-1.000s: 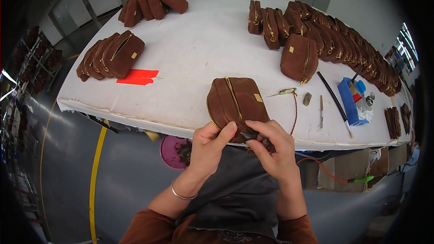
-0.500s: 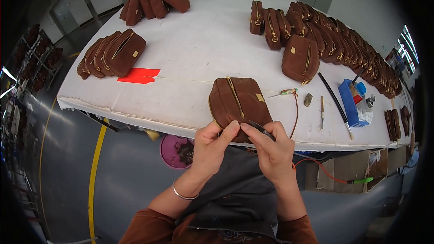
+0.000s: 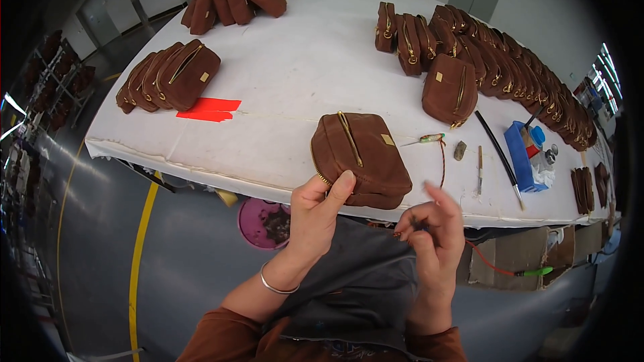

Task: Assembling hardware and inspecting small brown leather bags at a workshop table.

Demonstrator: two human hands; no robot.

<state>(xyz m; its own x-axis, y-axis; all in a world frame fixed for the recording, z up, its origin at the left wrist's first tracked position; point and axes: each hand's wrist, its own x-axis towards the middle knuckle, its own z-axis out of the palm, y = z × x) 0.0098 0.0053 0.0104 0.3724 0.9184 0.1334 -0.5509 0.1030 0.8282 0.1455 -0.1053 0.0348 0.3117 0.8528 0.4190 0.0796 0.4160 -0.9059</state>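
Observation:
A brown pouch (image 3: 376, 164) with a brass zipper across its top and a small gold tag rests at the table's near edge. My left hand (image 3: 315, 208) is closed on its near left corner, thumb on top by the zipper end. Apart from the pouch, to its lower right, my right hand (image 3: 433, 234) is raised off the table's edge with curled fingers, the index finger blurred. In its palm is a small dark tool (image 3: 421, 225), seemingly thread snips, mostly hidden by the fingers.
On the white table (image 3: 288, 60) lie an awl (image 3: 431, 139) with a cord, a stone-like lump (image 3: 459, 151), a thin brush (image 3: 479, 171) and a black rod (image 3: 496, 147). A blue bin (image 3: 518, 157) stands right. Brown pouches (image 3: 188, 77) line both sides; a pink basin (image 3: 251, 224) sits below.
My right hand has left the pouch's near edge and moved down and right, taking the dark tool along. My left hand keeps its hold on the pouch.

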